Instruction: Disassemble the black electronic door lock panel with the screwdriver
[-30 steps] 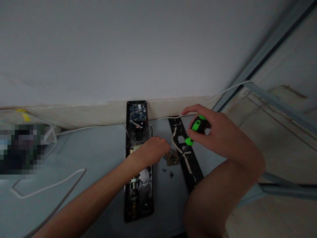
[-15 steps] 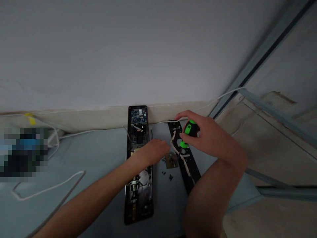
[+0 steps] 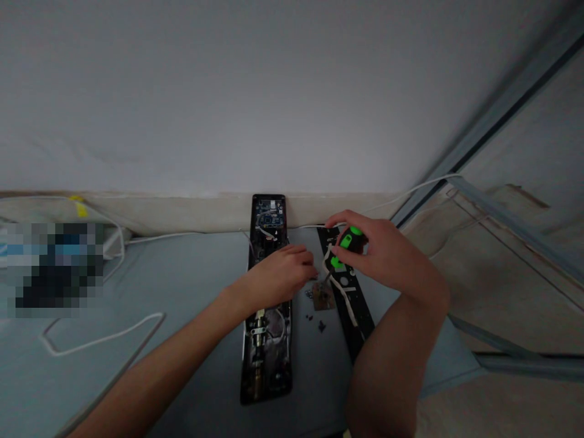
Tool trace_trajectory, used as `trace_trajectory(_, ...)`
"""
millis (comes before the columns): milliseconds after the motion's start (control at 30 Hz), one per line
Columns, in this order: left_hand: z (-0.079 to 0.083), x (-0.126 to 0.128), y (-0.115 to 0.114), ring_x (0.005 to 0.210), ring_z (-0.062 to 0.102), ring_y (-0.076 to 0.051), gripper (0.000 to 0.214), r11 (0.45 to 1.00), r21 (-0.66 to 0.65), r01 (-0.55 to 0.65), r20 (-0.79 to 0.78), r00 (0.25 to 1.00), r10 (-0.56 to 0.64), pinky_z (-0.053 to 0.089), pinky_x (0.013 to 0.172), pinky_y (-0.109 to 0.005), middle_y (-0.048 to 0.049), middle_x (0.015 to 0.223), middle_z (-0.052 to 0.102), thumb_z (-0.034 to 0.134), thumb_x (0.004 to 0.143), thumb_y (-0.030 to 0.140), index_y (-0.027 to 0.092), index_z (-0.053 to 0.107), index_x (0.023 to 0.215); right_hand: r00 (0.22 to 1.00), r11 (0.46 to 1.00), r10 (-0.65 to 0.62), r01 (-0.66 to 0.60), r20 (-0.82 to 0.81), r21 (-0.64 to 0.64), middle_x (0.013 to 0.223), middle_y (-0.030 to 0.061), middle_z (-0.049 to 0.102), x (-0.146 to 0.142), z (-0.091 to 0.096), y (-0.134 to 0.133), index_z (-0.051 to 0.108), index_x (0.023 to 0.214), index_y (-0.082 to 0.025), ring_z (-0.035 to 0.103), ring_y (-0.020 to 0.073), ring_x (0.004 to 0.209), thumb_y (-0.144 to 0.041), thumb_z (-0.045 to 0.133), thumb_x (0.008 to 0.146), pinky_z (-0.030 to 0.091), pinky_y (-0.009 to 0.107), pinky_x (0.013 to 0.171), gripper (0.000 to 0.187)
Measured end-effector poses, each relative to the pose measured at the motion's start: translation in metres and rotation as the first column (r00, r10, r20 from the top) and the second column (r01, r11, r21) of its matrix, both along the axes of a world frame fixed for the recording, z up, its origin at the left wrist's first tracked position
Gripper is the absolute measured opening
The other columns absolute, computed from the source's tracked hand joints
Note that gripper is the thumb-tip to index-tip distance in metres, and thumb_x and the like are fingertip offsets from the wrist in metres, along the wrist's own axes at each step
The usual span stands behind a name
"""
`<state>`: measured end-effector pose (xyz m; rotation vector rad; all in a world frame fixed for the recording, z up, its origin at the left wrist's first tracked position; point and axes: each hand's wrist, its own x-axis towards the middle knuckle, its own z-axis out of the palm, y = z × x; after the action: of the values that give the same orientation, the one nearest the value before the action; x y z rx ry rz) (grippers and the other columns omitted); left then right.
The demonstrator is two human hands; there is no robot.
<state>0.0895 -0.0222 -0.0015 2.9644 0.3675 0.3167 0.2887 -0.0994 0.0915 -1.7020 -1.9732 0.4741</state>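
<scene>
My right hand (image 3: 381, 255) is closed around a green and black screwdriver (image 3: 343, 248), its tip pointing down at a small brown plate (image 3: 323, 296) on the grey surface. My left hand (image 3: 283, 275) rests with curled fingers beside that plate, lying over a long black opened lock body (image 3: 267, 316) that shows a circuit board and wires. Whether the left fingers pinch anything is hidden. A black cover strip (image 3: 350, 298) with a white ribbon lies just right of the plate.
Several small dark screws (image 3: 317, 322) lie loose below the plate. A white cable (image 3: 100, 334) loops across the grey surface at left. A white wall rises behind. Grey metal rails (image 3: 515, 219) and a beige floor are at right.
My right hand has lowered the screwdriver toward the brown plate. My left hand has shifted slightly right, closer to the plate. The camera view has moved a little.
</scene>
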Motion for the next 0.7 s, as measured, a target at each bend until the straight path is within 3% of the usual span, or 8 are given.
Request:
trace_trajectory(100,0.004,-0.027,-0.001,0.098,0.063,-0.024,0.019,0.998,-0.009,-0.057,0.126,0.990,0.057,0.053,0.093,-0.038,-0.0093,0.100,0.069,0.056,0.101,0.017,0.015,0.075,0.103,0.999,0.997,-0.037,0.035,0.031,0.075,0.088,0.0016,0.074,-0.011,-0.002,0.009,0.069,0.105,-0.023,0.066,0.0181,0.081,-0.022,0.064,0.086,0.044,0.029,0.075,0.020)
trace_trajectory(233,-0.003,-0.058,0.002,0.099,0.062,-0.024,0.019,0.994,-0.036,-0.099,0.235,0.966,0.105,0.053,0.094,-0.039,-0.0094,0.102,0.068,0.058,0.101,0.019,0.015,0.076,0.105,0.989,0.984,-0.123,0.112,0.076,0.139,0.080,0.0011,0.069,-0.031,-0.016,0.021,0.066,0.089,-0.021,0.063,0.0174,0.076,-0.023,0.064,0.085,0.041,0.030,0.074,0.005)
trace_trajectory(500,-0.006,-0.075,0.009,0.096,0.065,-0.024,0.013,0.997,-0.043,-0.071,0.179,0.981,0.078,0.055,0.088,-0.038,-0.0077,0.101,0.069,0.065,0.097,0.016,0.015,0.076,0.103,0.924,0.938,-0.344,0.347,0.169,0.014,0.076,0.0029,0.065,-0.067,-0.081,0.006,0.058,0.083,-0.021,0.059,0.0190,0.074,-0.019,0.066,0.083,0.033,0.029,0.068,0.008)
trace_trajectory(700,-0.002,-0.080,0.009,0.090,0.067,-0.023,0.011,0.998,-0.044,-0.055,0.150,0.987,0.061,0.055,0.088,-0.038,-0.0063,0.097,0.071,0.068,0.095,0.016,0.016,0.076,0.102,0.917,0.916,-0.365,0.384,0.159,-0.112,0.077,0.0008,0.069,-0.082,-0.117,-0.027,0.061,0.091,-0.022,0.062,0.0173,0.071,-0.016,0.067,0.081,0.034,0.027,0.066,0.013)
